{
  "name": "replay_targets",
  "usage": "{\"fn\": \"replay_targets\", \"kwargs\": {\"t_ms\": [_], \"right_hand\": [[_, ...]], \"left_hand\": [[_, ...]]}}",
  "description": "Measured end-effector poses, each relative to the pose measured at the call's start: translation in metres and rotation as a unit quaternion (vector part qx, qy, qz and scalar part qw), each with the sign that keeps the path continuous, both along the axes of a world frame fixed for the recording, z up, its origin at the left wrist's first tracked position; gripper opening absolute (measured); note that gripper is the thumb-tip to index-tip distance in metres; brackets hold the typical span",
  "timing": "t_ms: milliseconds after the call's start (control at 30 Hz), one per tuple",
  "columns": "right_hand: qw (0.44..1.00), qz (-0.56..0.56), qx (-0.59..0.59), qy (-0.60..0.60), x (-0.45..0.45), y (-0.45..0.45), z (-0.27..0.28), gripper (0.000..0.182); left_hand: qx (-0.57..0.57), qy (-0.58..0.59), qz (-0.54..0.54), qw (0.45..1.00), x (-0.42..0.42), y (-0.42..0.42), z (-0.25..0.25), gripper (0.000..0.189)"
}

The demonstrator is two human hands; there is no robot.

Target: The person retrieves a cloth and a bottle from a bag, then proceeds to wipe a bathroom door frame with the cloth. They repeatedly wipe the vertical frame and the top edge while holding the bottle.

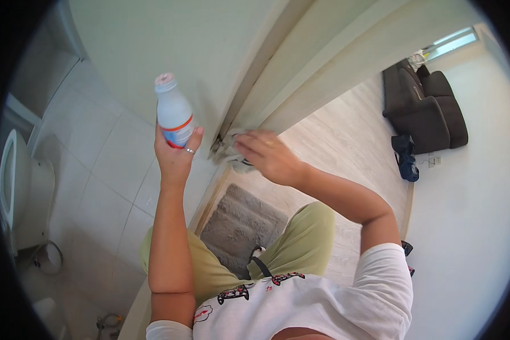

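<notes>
My left hand (176, 151) grips a white plastic bottle (173, 108) with a blue and red label round its lower part. The bottle is upright in the view, its capless-looking top pointing away from me. With my right hand (270, 155) I hold a crumpled, pale, dark-marked cloth (239, 163) against the foot of the door frame (255, 106), where dark stains show. Part of the cloth is hidden under my fingers. Beside the bottle stands a pale door or wall panel (153, 38).
A grey bath mat (242, 225) lies between my knees at the threshold. Left are a tiled floor (106, 174) and a white toilet (15, 178) with a hose. Right, beyond the frame, a dark sofa (429, 110) and a dark bag (404, 157) stand on the light wood-look floor.
</notes>
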State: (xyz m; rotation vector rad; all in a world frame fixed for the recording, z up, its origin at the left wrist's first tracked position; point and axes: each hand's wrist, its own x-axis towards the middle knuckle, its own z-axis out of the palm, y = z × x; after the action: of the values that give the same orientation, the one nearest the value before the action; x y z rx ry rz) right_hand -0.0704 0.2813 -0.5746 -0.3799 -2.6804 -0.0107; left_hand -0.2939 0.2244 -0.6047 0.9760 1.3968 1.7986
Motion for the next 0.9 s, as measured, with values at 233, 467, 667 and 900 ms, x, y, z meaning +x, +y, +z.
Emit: {"fn": "replay_targets", "kwargs": {"t_ms": [233, 467, 667, 900], "right_hand": [[0.836, -0.218, 0.457, 0.210, 0.035, 0.021, 0.239, 0.042], [0.909, -0.278, 0.311, -0.018, 0.049, 0.011, 0.142, 0.034], [0.888, -0.157, 0.423, -0.094, 0.057, 0.011, 0.142, 0.025], [0.806, -0.281, 0.520, 0.025, 0.038, 0.016, 0.247, 0.040]], "left_hand": [[0.026, 0.016, 0.000, 1.000, 0.004, 0.013, -0.001, 0.067], [0.033, 0.058, -0.009, 0.998, 0.010, 0.007, 0.000, 0.075], [0.068, 0.058, -0.061, 0.994, 0.021, 0.002, 0.002, 0.084], [0.081, 0.140, -0.061, 0.985, 0.030, -0.009, 0.013, 0.092]]}}
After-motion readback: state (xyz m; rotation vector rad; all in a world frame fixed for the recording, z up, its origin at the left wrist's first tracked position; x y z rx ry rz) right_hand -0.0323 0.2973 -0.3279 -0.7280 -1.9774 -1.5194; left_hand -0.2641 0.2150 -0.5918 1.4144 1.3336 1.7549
